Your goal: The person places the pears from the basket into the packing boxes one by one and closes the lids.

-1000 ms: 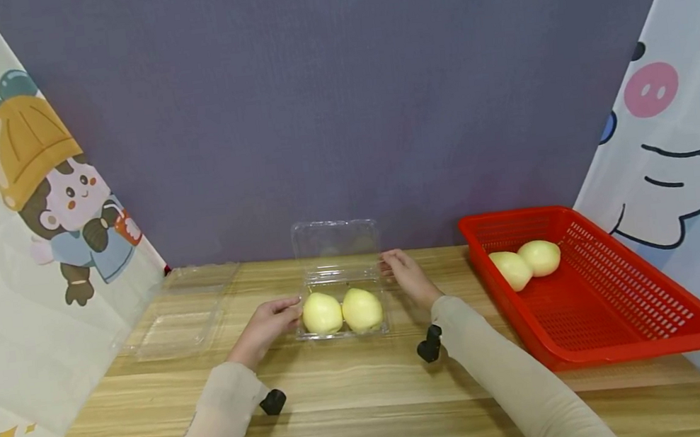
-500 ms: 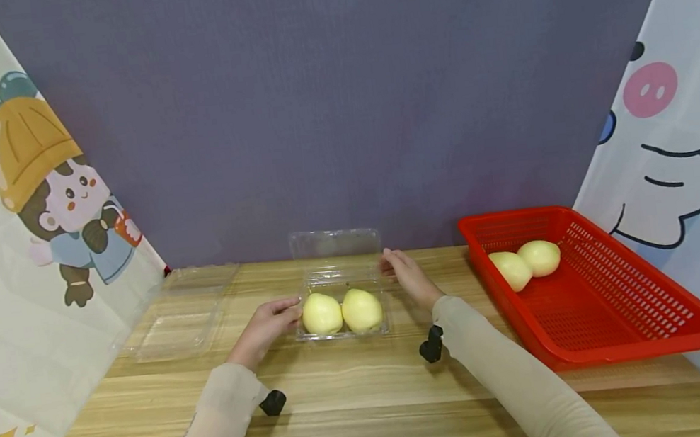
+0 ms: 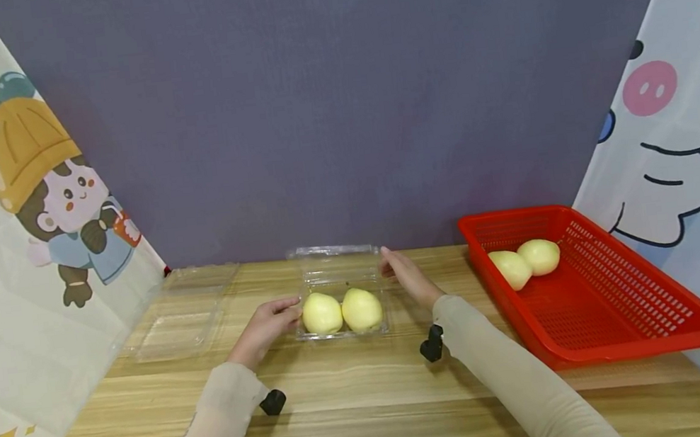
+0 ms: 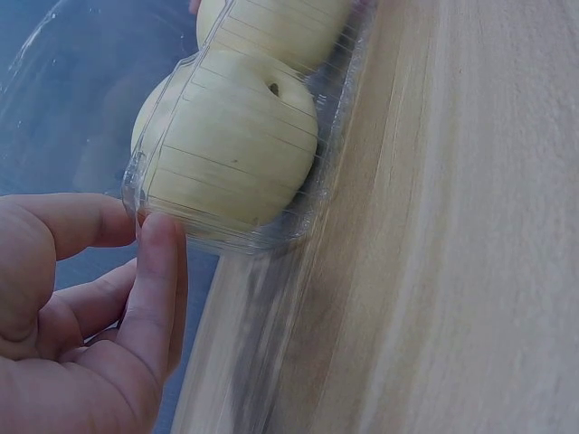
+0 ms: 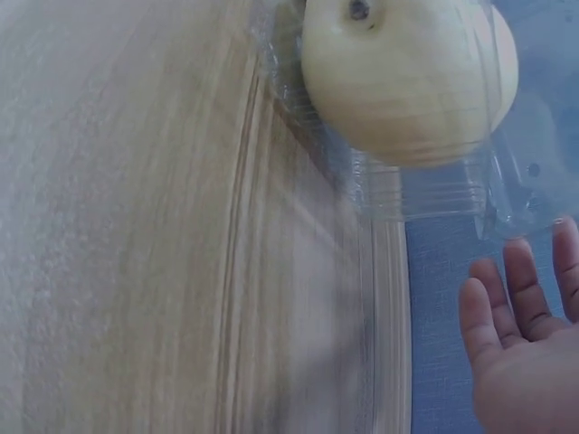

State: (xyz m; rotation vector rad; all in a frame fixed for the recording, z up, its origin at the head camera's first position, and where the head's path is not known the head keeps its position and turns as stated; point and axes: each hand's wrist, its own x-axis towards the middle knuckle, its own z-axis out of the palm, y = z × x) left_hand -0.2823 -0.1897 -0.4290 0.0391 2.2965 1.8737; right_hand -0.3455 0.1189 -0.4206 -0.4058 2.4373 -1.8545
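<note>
A clear plastic clamshell box (image 3: 344, 334) stands in the middle of the table with its hinged lid (image 3: 337, 250) raised at the back. Two pale yellow pears, one on the left (image 3: 322, 313) and one on the right (image 3: 362, 310), sit side by side in its base. My left hand (image 3: 269, 326) pinches the box's left edge between thumb and fingers, near the left pear (image 4: 226, 145). On the other side, my right hand (image 3: 408, 274) has its fingers extended, fingertips (image 5: 517, 249) right by the lid's right edge.
At the right stands a red plastic basket (image 3: 617, 318) holding two more pears (image 3: 524, 264). Another clear plastic box (image 3: 176, 333) lies open on the left of the wooden table (image 3: 358, 417). A dark cloth wall (image 3: 338, 106) rises behind the table's back edge.
The lid's upper edge has sunk steadily lower in the head view as the lid tilts. Both hands and the pears have stayed almost in place.
</note>
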